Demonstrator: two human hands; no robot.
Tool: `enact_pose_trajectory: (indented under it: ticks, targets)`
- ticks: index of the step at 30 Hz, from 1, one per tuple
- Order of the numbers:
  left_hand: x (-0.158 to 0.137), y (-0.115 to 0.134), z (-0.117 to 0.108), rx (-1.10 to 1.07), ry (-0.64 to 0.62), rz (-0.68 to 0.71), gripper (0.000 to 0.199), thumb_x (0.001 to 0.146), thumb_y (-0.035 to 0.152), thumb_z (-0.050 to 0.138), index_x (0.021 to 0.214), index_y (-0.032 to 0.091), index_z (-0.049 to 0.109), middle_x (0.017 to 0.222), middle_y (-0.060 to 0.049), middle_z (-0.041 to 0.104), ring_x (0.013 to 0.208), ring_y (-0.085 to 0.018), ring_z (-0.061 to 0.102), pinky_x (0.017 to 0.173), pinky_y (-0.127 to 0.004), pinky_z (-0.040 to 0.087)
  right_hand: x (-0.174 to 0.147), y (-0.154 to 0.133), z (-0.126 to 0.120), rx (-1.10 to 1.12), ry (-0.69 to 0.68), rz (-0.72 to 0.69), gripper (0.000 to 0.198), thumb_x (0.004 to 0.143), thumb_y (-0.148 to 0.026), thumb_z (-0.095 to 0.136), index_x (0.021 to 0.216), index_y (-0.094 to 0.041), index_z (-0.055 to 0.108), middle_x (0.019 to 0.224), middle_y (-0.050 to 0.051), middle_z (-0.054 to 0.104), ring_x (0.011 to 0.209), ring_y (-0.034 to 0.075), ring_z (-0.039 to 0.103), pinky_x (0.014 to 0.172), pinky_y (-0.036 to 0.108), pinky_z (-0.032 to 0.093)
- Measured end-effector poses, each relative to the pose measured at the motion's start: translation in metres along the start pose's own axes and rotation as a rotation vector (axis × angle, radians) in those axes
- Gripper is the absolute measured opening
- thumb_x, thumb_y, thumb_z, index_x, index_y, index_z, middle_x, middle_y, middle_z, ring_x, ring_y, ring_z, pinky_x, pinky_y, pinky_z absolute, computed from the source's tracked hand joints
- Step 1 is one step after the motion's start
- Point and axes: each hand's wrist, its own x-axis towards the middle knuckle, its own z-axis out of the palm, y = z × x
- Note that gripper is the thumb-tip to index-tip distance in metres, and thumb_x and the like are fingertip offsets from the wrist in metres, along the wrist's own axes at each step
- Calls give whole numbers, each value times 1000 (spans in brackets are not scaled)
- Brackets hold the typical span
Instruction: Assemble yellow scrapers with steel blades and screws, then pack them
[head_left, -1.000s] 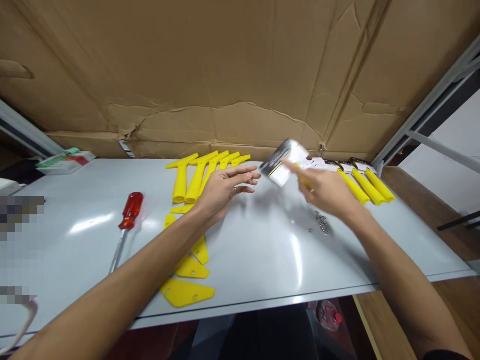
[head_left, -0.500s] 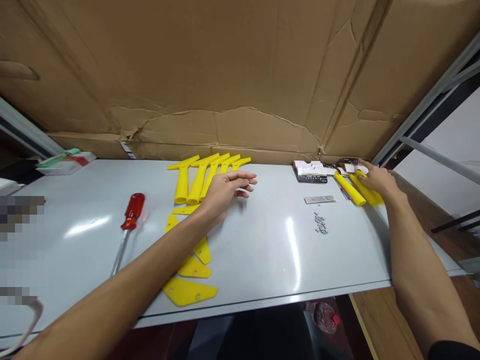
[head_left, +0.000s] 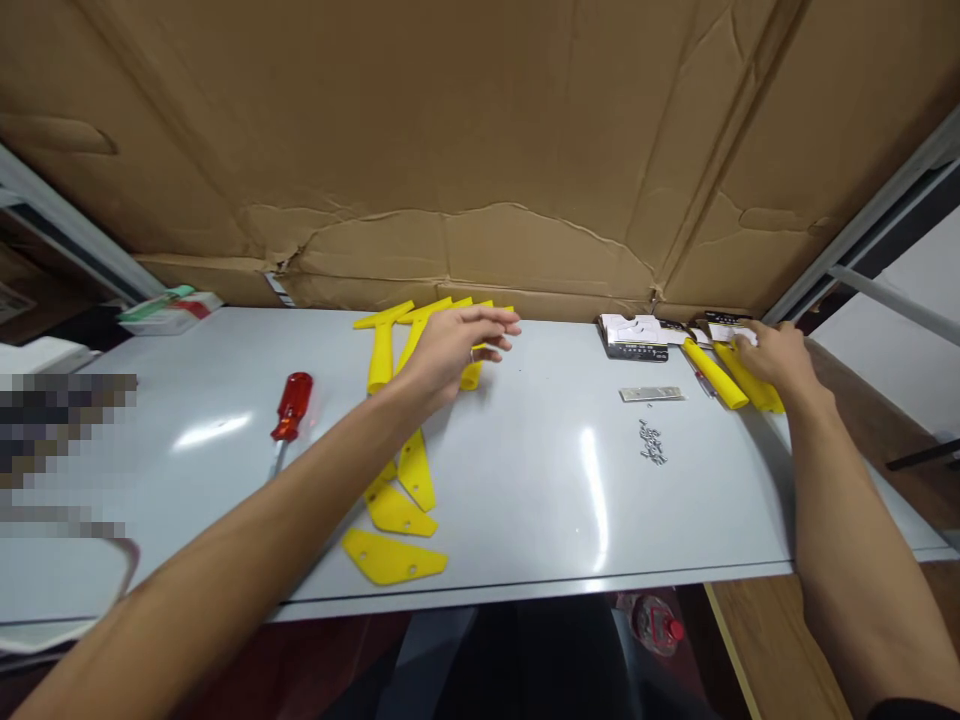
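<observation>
My left hand (head_left: pixel 471 348) hovers over a row of yellow T-shaped plastic handles (head_left: pixel 382 350), fingers loosely extended, nothing held; it hides part of the row. Below my left forearm's edge lie flat yellow plates with holes (head_left: pixel 394 558). At the far right of the table, my right hand (head_left: pixel 780 358) reaches to two yellow tubular handles (head_left: pixel 716 375) and black-and-white printed cards (head_left: pixel 636 337). Its fingers are bent together at the card and handle edges; what they grip is hidden. Near it lie a flat metal strip (head_left: pixel 651 394) and a pile of small screws (head_left: pixel 652 443).
A red-handled screwdriver (head_left: pixel 292 405) lies left of my left forearm. A white-and-green box (head_left: pixel 171 311) stands at the back left. Cardboard (head_left: pixel 480 140) walls the back of the white table (head_left: pixel 525 500). A bottle (head_left: pixel 657 626) is below the front edge.
The view has shifted slightly, so the table items appear a little further right. My left hand stays above the handles, now covering more of the row. My right hand stays at the cards and handles.
</observation>
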Motion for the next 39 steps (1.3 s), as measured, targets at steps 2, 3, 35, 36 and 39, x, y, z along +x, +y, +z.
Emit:
enact_pose_trajectory:
  ticks: [2,3,35,36,39]
  targets:
    - [12,20,0,-15,-6,35,18,73,13,72,90,13,79,95,-10,77,71,-13,66,62,-25,51,-2,-11,1,-136,103,81,20,94,-33,61,95,-16,72,90,17,56,86,28,46,77,41,28]
    - [18,31,-1,-8,-16,63,17,74,11,71,90,12,79,95,-11,77,71,-13,67,63,-25,51,-2,-17,2,-214,149,117,21,94,-32,59,99,-16,73,94,19,56,89,30,45,77,42,27]
    - [-119,-55,-156,1074,-282,407,44,104,43,47,126,18,76,153,-12,59,153,-34,39,128,-58,31,-156,-375,104,25,-355,-660,33,105,-33,54,133,-22,65,155,20,53,144,37,46,106,53,49]
    - [-115,-56,-158,1079,-289,413,44,104,43,47,124,18,77,153,-12,59,154,-34,36,128,-59,30,-156,-377,108,21,-336,-667,28,104,-32,55,126,-21,69,152,19,55,142,36,47,105,52,49]
    - [-109,-58,-160,1094,-332,432,49,106,47,43,123,17,78,156,-12,56,157,-31,34,129,-57,30,-153,-382,125,6,-293,-637,22,103,-28,57,106,-16,75,145,17,61,138,36,48,104,50,49]
